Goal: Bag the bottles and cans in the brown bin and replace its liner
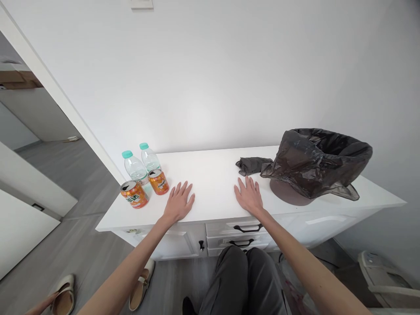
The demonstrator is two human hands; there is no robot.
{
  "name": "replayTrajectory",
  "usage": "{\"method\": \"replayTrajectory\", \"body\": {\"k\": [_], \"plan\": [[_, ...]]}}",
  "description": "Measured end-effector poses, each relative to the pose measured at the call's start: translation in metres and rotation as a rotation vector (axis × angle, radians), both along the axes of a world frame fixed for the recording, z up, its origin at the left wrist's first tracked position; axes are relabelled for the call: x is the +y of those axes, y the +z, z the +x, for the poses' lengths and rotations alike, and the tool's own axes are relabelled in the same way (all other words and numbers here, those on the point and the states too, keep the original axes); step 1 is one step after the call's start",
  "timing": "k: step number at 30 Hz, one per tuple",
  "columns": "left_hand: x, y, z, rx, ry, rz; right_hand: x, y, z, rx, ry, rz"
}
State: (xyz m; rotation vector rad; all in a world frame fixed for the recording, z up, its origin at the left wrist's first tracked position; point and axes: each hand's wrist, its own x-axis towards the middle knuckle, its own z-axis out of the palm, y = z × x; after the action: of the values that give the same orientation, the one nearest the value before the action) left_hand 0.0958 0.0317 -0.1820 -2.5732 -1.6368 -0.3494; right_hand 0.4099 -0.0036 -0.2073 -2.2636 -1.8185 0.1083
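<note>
My left hand (179, 202) lies flat on the white cabinet top (210, 188), fingers spread and nothing in it. Just left of it stand two opened orange soda cans, a nearer can (134, 195) and another can (159, 183). Behind them are two clear plastic bottles with teal caps, a left bottle (134, 167) and a right bottle (150, 158). Also flat and empty, my right hand (248, 195) rests palm down. Its fingertips are close to a folded black plastic bag (252, 165). Right of that hand is a brown trash bin (290, 193) lined with a black bag (305, 164).
Below the top are drawers with black handles (247, 228) and a cabinet door (173, 243). A white wall (210, 78) rises behind. On the floor at left are a beige shoe (141, 288) and another person's foot in a shoe (64, 295). A pale appliance (383, 271) sits lower right.
</note>
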Motion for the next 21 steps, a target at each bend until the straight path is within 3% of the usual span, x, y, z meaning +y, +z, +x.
{"method": "replayTrajectory", "body": {"k": [14, 21], "plan": [[-0.0019, -0.0048, -0.0043, -0.018, -0.011, 0.011, 0.0011, -0.001, -0.0034, -0.035, -0.008, -0.017], [-0.0055, -0.0049, -0.0078, -0.025, -0.02, 0.031, -0.0021, 0.0068, -0.0097, -0.052, -0.015, -0.035]]}}
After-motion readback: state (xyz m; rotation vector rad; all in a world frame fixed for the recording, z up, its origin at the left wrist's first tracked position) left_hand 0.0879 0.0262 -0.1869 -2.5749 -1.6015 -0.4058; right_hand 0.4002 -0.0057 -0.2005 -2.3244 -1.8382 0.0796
